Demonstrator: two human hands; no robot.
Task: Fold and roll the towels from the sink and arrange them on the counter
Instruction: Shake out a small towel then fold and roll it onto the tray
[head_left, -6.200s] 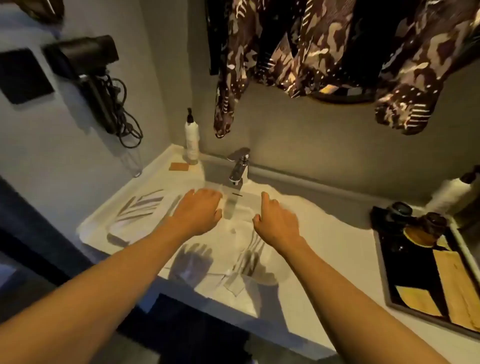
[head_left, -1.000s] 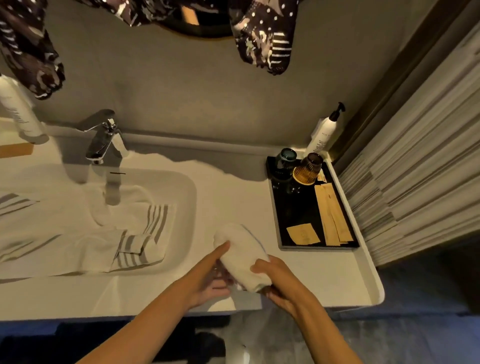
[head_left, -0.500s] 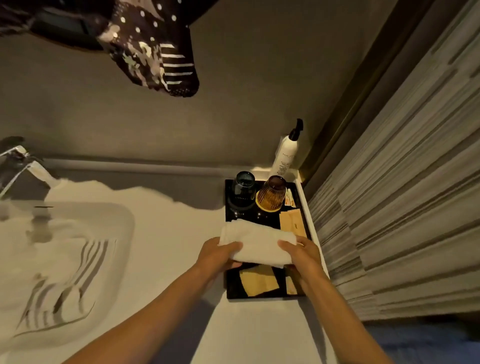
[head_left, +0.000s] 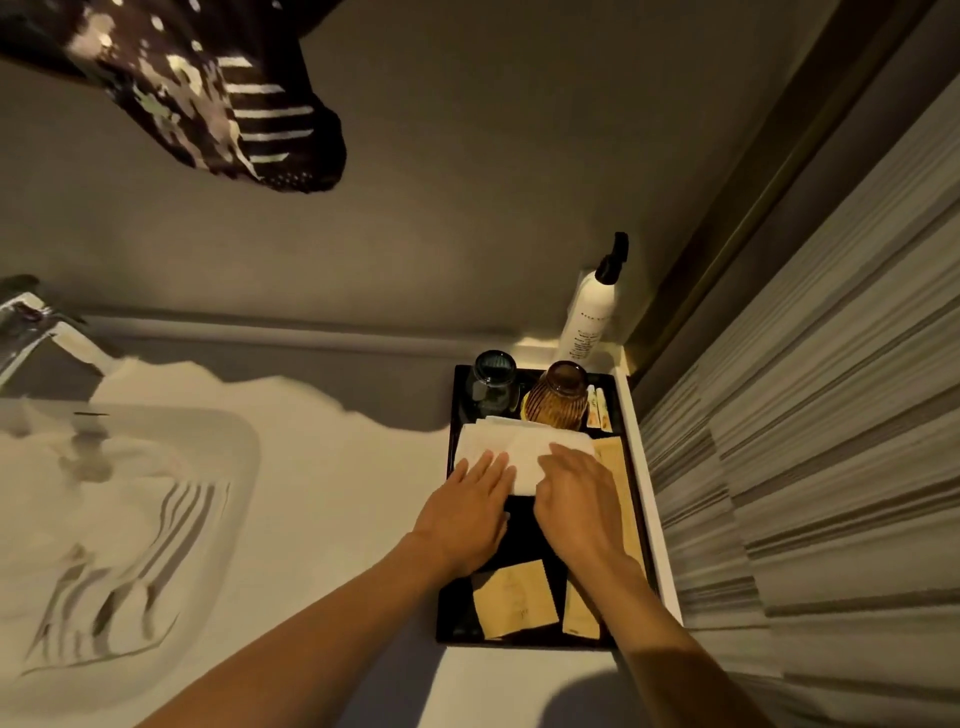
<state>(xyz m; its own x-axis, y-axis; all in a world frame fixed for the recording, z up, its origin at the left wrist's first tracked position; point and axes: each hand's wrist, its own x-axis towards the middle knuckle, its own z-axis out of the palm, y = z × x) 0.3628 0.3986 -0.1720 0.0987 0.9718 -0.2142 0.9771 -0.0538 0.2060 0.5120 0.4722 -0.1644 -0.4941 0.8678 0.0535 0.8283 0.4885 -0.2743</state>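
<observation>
I've just lowered the rolled towel (head_left: 511, 449) from mid-air onto the black tray (head_left: 530, 519), right of centre, just in front of the two glasses (head_left: 558, 397). My left hand (head_left: 467, 512) and right hand (head_left: 576, 499) now press it flat-fingered, no longer clutching. One roll placed; striped towels (head_left: 140, 551) wait in the sink (head_left: 244, 467), lower left.

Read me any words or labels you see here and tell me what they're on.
Pump bottle: lines of dark print, too small to read.
Tan packet on the tray: faint print, unreadable.
Small sachets beside the amber glass: marks too blurred.
Nothing else carries text.
</observation>
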